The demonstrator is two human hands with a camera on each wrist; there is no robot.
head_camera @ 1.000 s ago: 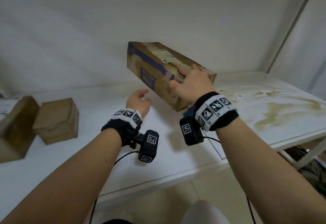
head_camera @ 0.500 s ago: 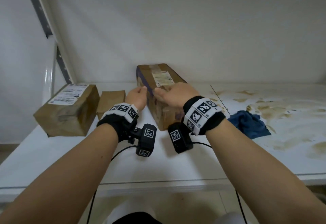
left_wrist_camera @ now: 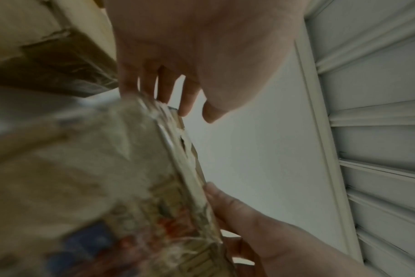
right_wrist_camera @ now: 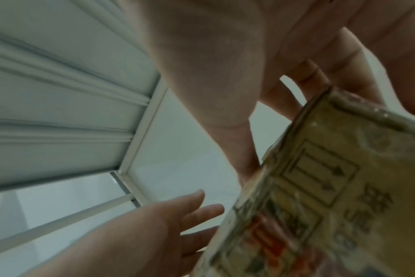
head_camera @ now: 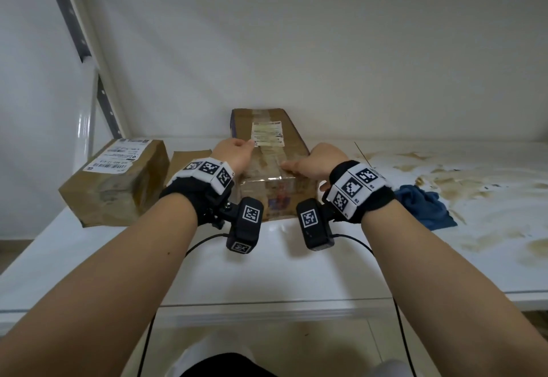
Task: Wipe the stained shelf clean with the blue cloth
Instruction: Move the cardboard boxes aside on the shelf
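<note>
The left hand (head_camera: 234, 154) and the right hand (head_camera: 321, 163) rest on the long brown cardboard box (head_camera: 267, 151), fingers straight and loosely spread. The crumpled blue cloth (head_camera: 421, 207) lies right of the box on the white stained shelf (head_camera: 444, 228).

A plain white wall (head_camera: 326, 50) rises at the far side. A grey perforated metal upright (head_camera: 80, 41) slants at the left. Pale tiled floor (head_camera: 267, 344) lies near.

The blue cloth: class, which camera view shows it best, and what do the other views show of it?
The head view shows it best: the blue cloth lies crumpled on the shelf beside the brown stains, right of the long box. Neither wrist view shows the cloth, only hands and cardboard.
</note>
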